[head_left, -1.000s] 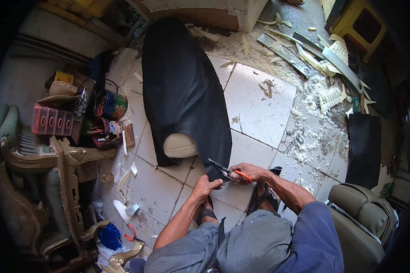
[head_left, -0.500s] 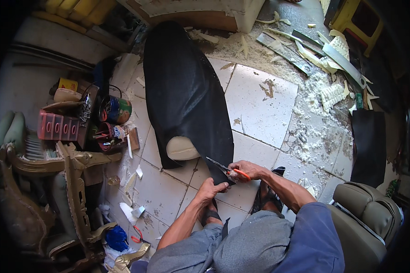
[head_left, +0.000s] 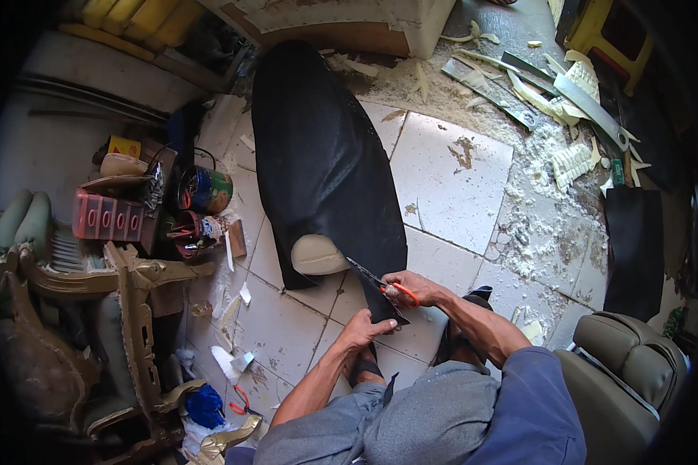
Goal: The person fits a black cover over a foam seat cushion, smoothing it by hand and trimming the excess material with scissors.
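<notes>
A large black vinyl sheet is draped over a long seat shape on the tiled floor. At its near end a rounded tan foam piece shows from under the edge. My right hand grips a pair of scissors with orange handles, the blades lying at the sheet's near flap and pointing away to the left. With my left hand I pinch the flap's lower corner between thumb and fingers. A slit separates part of the flap beside the blades.
At left stand a carved gold chair frame, a pink drawer box and cans of tools. Foam scraps and metal strips litter the far right. A black sheet piece and a padded brown seat are on the right.
The scissors have shifted slightly left and toward the far side along the flap. The corner in my left hand now hangs more separated. The whole view has moved a little.
</notes>
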A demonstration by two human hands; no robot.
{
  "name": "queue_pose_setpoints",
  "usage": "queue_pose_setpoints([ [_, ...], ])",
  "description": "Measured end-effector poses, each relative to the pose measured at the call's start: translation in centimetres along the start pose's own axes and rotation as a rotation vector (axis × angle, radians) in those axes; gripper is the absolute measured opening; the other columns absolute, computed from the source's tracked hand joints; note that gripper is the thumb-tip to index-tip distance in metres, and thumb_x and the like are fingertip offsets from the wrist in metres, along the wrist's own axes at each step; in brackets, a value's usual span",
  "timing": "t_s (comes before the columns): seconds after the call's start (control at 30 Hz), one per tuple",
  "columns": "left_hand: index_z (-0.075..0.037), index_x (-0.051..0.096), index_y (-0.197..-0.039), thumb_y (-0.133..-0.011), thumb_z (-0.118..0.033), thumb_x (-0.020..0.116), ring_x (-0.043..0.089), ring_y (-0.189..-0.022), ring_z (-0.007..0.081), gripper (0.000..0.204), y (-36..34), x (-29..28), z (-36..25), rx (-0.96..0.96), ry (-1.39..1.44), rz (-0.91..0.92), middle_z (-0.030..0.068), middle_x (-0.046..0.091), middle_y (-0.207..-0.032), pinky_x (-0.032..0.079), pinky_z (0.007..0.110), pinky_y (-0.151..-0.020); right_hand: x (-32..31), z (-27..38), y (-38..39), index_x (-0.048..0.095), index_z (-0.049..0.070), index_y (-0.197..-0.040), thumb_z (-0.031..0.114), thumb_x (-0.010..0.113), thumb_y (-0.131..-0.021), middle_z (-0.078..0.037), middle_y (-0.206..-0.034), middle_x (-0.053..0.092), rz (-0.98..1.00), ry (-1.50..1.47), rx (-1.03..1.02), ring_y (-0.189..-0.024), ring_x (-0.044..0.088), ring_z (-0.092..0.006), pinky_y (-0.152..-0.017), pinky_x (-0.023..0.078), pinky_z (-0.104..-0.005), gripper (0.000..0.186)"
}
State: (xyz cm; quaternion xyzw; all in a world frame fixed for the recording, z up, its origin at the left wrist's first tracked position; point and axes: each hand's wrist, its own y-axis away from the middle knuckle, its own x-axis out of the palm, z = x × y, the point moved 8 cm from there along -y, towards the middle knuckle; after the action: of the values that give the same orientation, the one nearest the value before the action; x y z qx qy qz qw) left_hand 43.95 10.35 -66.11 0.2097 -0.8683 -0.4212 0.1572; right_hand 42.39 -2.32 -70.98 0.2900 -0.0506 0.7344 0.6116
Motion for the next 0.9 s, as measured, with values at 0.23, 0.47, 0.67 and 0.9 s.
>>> queue_pose_setpoints([
  [0.23, 0.003, 0.071, -0.105, -0.086, -0.02, 0.078, 0.068, -0.09, 0.0167, 0.03, 0.9, 0.4, -0.5, -0.013, -0.016, 0.045, 0.0085, 0.074, -0.095, 0.051, 0.031, -0.087, 1.3, 2.2, -0.1, 0.055, 0.011, -0.089, 0.065, 0.062, -0.091, 0.003, -0.066, 0.049, 0.011, -0.088, 0.006, -0.058, 0.048, -0.007, -0.052, 0.039, -0.0242, 0.055],
  [0.47, 0.002, 0.072, -0.102, -0.086, -0.02, 0.078, 0.068, -0.09, 0.0168, 0.028, 1.4, 0.6, -1.1, -0.011, -0.032, 0.086, 0.0078, 0.074, -0.094, 0.051, 0.032, -0.088, 1.3, 2.5, -1.2, 0.052, 0.011, -0.088, 0.076, 0.054, -0.088, 0.001, -0.065, 0.049, -0.044, 0.005, -0.029, -0.057, 0.053, -0.0112, -0.053, 0.045, -0.027, 0.065],
  [0.67, 0.002, 0.071, -0.107, -0.087, -0.021, 0.078, 0.067, -0.091, 0.0144, 0.031, 1.9, 0.6, -0.6, -0.031, 0.001, 0.105, 0.0069, 0.074, -0.097, 0.051, 0.029, -0.086, 1.7, 3.9, -1.5, 0.053, 0.011, -0.087, 0.075, 0.055, -0.089, 0.002, -0.065, 0.049, -0.095, 0.043, -0.1, -0.055, 0.051, -0.0103, -0.051, 0.044, -0.0266, 0.064],
  [0.9, 0.001, 0.072, -0.104, -0.088, -0.024, 0.078, 0.065, -0.087, 0.0138, 0.03, 2.7, 0.5, -0.7, -0.022, -0.083, 0.131, 0.0049, 0.073, -0.094, 0.05, 0.03, -0.082, 1.8, 3.9, -3.4, 0.059, 0.009, -0.098, 0.069, 0.061, -0.089, 0.003, -0.07, 0.053, -0.097, -0.058, -0.154, -0.056, 0.05, -0.0075, -0.051, 0.042, -0.0245, 0.061],
])
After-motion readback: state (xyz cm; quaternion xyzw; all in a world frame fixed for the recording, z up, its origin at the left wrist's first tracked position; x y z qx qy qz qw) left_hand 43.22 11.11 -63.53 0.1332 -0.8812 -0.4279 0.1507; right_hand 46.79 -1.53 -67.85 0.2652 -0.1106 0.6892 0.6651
